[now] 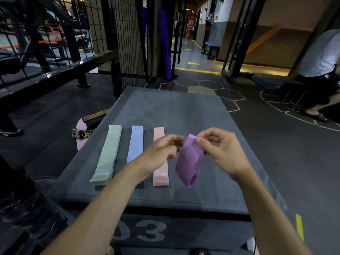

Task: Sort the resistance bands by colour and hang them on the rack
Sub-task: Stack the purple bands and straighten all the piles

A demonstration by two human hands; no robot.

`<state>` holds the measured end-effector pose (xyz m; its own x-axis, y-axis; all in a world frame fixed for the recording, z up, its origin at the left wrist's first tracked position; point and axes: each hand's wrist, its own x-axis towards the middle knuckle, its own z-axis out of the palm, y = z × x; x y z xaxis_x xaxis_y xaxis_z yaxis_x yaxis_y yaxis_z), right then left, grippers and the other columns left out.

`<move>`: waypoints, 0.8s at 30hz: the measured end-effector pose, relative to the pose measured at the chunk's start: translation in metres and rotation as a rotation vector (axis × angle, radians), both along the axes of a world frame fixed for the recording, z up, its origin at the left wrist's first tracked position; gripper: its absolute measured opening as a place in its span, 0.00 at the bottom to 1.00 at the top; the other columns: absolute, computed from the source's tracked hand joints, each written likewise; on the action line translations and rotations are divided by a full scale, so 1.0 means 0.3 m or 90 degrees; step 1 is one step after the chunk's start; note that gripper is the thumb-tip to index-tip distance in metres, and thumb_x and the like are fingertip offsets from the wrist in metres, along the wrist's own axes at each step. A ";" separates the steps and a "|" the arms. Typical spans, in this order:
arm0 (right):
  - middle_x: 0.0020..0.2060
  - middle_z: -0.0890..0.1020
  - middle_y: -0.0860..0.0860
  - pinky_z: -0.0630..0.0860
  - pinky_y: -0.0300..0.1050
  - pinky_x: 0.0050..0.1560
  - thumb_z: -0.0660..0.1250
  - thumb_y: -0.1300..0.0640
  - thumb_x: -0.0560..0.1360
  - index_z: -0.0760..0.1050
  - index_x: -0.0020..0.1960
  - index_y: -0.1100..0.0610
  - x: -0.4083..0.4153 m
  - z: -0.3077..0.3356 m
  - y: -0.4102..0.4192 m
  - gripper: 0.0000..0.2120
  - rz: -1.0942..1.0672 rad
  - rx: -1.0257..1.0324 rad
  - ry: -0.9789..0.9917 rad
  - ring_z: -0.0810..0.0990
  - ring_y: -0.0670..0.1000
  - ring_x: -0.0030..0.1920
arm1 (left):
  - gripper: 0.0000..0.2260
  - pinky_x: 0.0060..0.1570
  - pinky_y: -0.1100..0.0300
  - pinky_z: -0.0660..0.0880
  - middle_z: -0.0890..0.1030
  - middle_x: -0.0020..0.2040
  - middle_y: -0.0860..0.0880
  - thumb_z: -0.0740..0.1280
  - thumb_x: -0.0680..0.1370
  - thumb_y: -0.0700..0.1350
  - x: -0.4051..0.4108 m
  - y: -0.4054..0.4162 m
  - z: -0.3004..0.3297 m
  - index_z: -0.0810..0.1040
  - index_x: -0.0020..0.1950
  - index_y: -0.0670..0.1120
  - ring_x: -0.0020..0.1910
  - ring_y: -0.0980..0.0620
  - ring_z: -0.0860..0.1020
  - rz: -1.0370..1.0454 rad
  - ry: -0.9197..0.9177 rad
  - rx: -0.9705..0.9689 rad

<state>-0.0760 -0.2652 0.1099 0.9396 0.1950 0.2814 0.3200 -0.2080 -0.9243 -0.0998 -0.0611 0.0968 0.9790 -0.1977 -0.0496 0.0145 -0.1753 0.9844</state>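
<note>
Pinched at its top end by the right hand (220, 153), the purple band (189, 162) hangs down toward the person, above the gray mat (184, 111) just right of the pink band (160, 174), while the left hand (161, 153), fingers loosely curled, waits beside it.

green band (107, 155), blue band (135, 143), pink band (160, 173), purple band (189, 162)

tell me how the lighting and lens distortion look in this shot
Head view: dim overall, brightest in the far corridor; the wide lens bows the rack and floor lines near the edges; the purple band pinched by the right hand is sharp; the bottom-left corner is dark and smeared.
</note>
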 end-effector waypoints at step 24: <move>0.42 0.81 0.59 0.81 0.59 0.54 0.65 0.65 0.78 0.81 0.50 0.61 0.544 -0.285 0.010 0.06 -0.116 -0.112 0.340 0.79 0.55 0.43 | 0.29 0.52 0.54 0.77 0.80 0.62 0.47 0.69 0.76 0.49 0.175 -0.250 -0.243 0.61 0.73 0.46 0.57 0.45 0.80 0.185 -0.098 0.491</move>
